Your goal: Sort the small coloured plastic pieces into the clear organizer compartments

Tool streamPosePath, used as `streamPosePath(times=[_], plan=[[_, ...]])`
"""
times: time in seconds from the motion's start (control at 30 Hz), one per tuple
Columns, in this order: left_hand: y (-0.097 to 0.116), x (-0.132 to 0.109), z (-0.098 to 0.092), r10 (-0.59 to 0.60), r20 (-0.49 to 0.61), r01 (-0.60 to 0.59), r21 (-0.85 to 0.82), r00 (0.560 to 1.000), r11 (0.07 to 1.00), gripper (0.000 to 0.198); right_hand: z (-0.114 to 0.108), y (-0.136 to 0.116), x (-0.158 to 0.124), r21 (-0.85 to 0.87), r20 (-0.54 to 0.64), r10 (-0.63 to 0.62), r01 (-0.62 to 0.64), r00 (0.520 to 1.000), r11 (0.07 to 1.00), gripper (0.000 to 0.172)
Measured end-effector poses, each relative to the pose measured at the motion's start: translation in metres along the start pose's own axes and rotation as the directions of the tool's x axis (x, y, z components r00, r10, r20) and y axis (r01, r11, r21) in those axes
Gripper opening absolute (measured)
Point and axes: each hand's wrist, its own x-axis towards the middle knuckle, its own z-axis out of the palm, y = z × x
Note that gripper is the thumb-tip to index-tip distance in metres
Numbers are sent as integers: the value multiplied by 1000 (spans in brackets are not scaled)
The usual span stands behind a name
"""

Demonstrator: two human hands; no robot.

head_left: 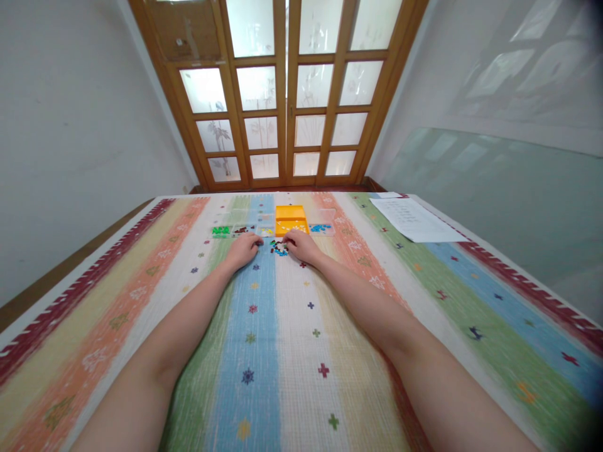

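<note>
A small pile of coloured pieces (pixel 279 248), blue, brown and white among them, lies on the striped tablecloth between my hands. At its right edge my right hand (pixel 302 246) is closed, thumb and fingers drawn together; whatever they may hold is too small to make out. To the left of the pile, my left hand (pixel 243 250) rests on the cloth, fingers loosely bent and slightly apart, with nothing visible in them. Just beyond my hands, an orange box (pixel 291 212) stands with its lid up and white pieces inside.
Clear boxes flank the orange one, holding green pieces (pixel 220 230), brown pieces (pixel 242 230), yellow pieces (pixel 266 231) and blue pieces (pixel 321 228). Printed paper sheets (pixel 417 220) lie at the far right of the tablecloth (pixel 301 351). Wooden glazed doors (pixel 287 119) stand behind the table.
</note>
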Motion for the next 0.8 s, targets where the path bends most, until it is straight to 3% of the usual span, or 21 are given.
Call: streamPosePath(times=[0.2,0.43,0.57,0.7,0.8], plan=[[-18,1,-7,43,61,-35,-125,997,992,31,0,-1,0,-22,14,0,0,1000,1000,21],[-39,-2,-15,-50,23,53,-136,998,989,29,1,0,1,-35,32,12,-11,999,999,21],[-43,-2,-29,-12,198,68,-279,980,958,27,2,1,1,-41,25,-4,5,1000,999,21],[-42,0,-48,28,448,112,-282,894,953,25,1,2,0,-44,32,-13,15,999,999,20],[-38,0,-58,30,553,126,-242,833,962,24,1,2,0,-41,41,-3,4,999,999,20]])
